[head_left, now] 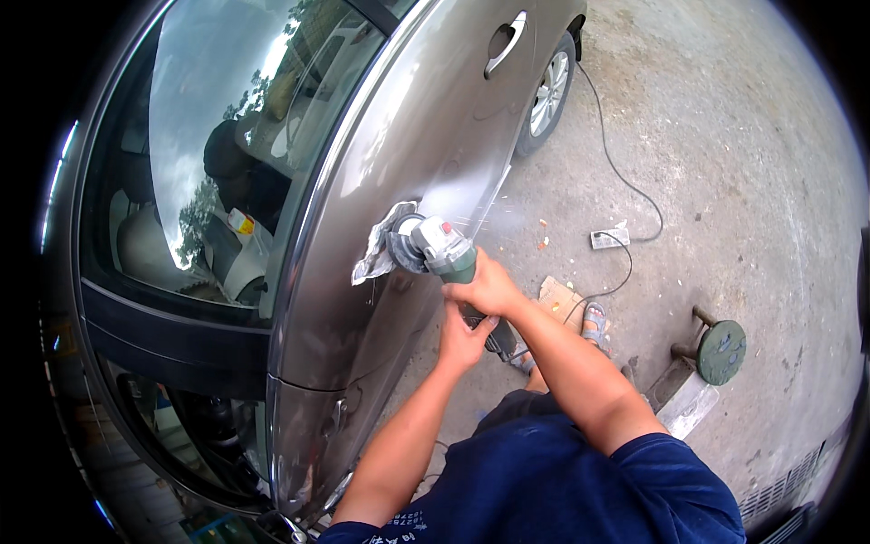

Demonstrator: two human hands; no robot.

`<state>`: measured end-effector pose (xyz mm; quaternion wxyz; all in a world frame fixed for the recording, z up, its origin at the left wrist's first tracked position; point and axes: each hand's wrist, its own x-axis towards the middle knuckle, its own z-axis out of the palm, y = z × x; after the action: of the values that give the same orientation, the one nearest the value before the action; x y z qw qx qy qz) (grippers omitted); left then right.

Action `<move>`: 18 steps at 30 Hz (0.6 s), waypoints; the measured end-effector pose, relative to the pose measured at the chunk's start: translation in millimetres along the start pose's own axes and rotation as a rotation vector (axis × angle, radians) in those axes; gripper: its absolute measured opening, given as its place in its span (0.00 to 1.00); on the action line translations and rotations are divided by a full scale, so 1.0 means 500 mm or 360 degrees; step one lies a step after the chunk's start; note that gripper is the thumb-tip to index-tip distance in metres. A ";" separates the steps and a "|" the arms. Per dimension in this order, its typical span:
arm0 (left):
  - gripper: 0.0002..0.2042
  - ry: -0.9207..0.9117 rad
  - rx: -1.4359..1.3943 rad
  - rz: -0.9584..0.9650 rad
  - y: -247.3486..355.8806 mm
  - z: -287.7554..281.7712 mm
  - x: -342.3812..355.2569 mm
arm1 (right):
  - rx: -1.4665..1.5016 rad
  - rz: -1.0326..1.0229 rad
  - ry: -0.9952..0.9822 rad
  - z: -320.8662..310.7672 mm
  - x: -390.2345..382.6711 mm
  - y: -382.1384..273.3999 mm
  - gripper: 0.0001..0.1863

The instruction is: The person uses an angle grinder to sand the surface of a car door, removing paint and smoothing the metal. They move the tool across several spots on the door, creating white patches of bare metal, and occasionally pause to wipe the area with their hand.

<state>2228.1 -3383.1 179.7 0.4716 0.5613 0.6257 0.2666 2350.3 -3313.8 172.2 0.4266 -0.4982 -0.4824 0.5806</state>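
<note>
An angle grinder (446, 248) with a dark green body and a grey head is held in both my hands. My right hand (487, 286) wraps round its body near the head, fingers closed. Further back, my left hand (465, 337) grips the rear of the handle. The disc, inside a round dark guard, lies against the brownish-grey car door (362, 172). Around it is a ragged patch of bare, silvery metal (373, 254). Sparks or dust spray from the disc toward the far right along the panel.
A power cord runs from the grinder to a white power strip (609, 237) on the concrete floor. A flat piece of cardboard (560, 297) lies by my sandalled feet. To the right stands a round green stool (722, 352) beside a metal box (686, 404). A car wheel (548, 95) is farther off.
</note>
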 end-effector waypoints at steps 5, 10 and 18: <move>0.35 0.0020 0.0234 -0.0101 0.072 -0.005 0.002 | 0.0127 0.0059 0.0045 -0.006 0.021 0.005 0.38; 0.41 -0.0014 0.0211 -0.0111 0.022 -0.011 -0.006 | 0.0052 0.0024 0.0031 0.003 -0.001 -0.004 0.37; 0.46 -0.0066 0.0230 -0.0195 0.066 -0.015 -0.005 | 0.0090 0.0061 0.0015 0.007 0.006 0.019 0.38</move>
<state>2236.3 -3376.5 211.8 0.4582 0.5600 0.6665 0.1796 2346.2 -3313.0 162.8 0.4316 -0.4979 -0.4543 0.5996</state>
